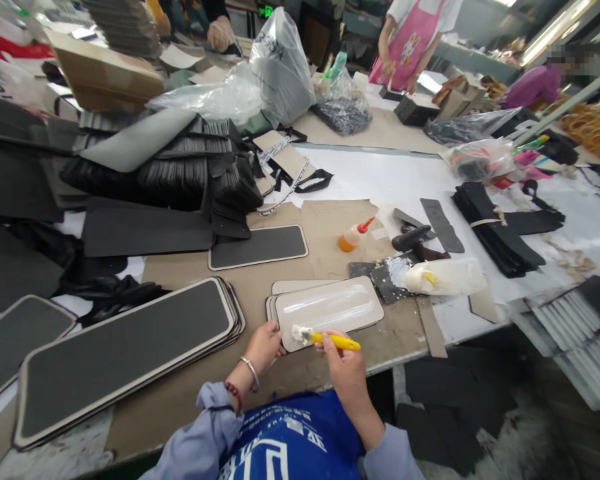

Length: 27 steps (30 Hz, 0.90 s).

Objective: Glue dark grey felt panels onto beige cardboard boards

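Note:
My right hand (344, 363) is closed round a yellow-handled glue brush (325, 338), its white bristles resting on the near left corner of a beige rounded panel (330, 307) that shines with wet glue. That panel tops a small pile of like panels. My left hand (264, 345) pinches the pile's left edge, fingers curled. A glue-smeared white pot (445, 277) lies on its side just right of the panel.
A stack of dark panels with beige rims (125, 353) lies to the left, one more (258, 247) behind. An orange glue bottle (353, 236) and a black tool (411, 238) sit beyond. Black strips (495, 230) are piled at right. People work at the far end.

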Tool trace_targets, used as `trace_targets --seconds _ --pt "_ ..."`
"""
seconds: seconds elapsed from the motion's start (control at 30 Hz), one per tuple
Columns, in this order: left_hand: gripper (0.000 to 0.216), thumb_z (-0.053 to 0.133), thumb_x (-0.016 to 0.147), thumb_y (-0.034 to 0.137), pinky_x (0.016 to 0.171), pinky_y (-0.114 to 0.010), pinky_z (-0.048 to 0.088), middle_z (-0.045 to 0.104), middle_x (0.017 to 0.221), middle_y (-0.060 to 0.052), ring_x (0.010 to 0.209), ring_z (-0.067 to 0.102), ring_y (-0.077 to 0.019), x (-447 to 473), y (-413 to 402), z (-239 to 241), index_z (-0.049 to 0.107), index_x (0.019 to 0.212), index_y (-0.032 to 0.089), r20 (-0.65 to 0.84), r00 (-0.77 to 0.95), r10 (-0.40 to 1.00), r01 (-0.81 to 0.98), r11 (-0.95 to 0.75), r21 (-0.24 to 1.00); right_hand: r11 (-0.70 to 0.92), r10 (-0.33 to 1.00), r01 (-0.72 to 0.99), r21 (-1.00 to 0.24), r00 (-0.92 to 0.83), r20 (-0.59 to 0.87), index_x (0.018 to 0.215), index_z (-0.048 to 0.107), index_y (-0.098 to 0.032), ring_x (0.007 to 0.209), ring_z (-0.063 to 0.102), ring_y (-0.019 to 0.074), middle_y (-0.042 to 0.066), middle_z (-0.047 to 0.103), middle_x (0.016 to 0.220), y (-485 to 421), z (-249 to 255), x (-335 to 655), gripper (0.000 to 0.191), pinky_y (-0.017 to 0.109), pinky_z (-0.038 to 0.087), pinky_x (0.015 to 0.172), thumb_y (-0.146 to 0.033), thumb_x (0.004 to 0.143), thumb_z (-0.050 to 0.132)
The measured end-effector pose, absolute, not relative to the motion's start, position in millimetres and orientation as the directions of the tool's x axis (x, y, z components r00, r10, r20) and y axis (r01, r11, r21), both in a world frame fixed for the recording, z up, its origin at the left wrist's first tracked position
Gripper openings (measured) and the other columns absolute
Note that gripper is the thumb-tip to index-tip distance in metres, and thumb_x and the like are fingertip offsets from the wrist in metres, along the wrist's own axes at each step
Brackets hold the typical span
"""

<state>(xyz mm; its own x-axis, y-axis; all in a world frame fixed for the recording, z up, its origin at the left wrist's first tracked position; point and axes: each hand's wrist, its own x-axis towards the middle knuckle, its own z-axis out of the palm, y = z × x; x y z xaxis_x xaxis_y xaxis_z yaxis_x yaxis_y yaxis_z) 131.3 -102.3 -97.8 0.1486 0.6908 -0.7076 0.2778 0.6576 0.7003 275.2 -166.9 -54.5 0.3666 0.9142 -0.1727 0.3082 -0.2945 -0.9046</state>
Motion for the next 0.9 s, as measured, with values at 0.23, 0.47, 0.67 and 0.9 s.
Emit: trace_targets --seconds 0.23,0.47,0.67,0.9 --pt "0.020 0.037 0.070 0.005 0.034 -0.017 0.033 0.045 0.030 0.007 0.033 0.049 -0.0093 130.9 -101.5 -100.3 0.039 0.055 0.019 -0.715 0.152 0.683 0.274 0.665 0.694 -0.268 0.917 0.430 -0.862 0.387 -0.092 0.087 0.059 -0.017 0.073 0.063 0.0183 0.007 0.065 0.082 -161.5 -50.7 272.7 0.025 0.028 0.050 0.070 -0.038 0.078 0.047" --pt "0.019 0.038 0.068 0.006 0.033 -0.017 0.030 0.044 0.030 0.007 0.032 0.047 -0.0090 131.5 -104.3 -104.1 0.039 0.055 0.019 -0.700 0.137 0.701 0.279 0.651 0.706 -0.246 0.940 0.482 -0.841 0.329 -0.087 0.085 0.058 -0.018 0.073 0.062 0.0173 0.005 0.064 0.080 -148.4 -60.8 276.6 0.025 0.027 0.049 0.069 -0.038 0.080 0.044" --pt "0.019 0.039 0.069 0.009 0.035 -0.018 0.031 0.044 0.030 0.007 0.033 0.047 -0.0098 131.3 -105.6 -106.7 0.037 0.054 0.020 -0.692 0.129 0.710 0.282 0.643 0.712 -0.231 0.923 0.577 -0.783 0.385 0.012 0.086 0.059 -0.019 0.078 0.061 0.0185 0.006 0.064 0.084 -141.8 -48.1 294.7 0.024 0.029 0.047 0.075 -0.037 0.079 0.045" --pt "0.015 0.039 0.067 0.013 0.035 -0.019 0.031 0.045 0.031 0.007 0.032 0.045 -0.0099 130.7 -107.4 -107.1 0.037 0.055 0.021 -0.669 0.133 0.731 0.294 0.616 0.731 -0.219 0.935 0.311 -0.925 0.337 -0.108 0.086 0.058 -0.019 0.066 0.062 0.0151 0.003 0.064 0.077 -115.0 -59.6 263.4 0.025 0.025 0.049 0.062 -0.039 0.079 0.044"
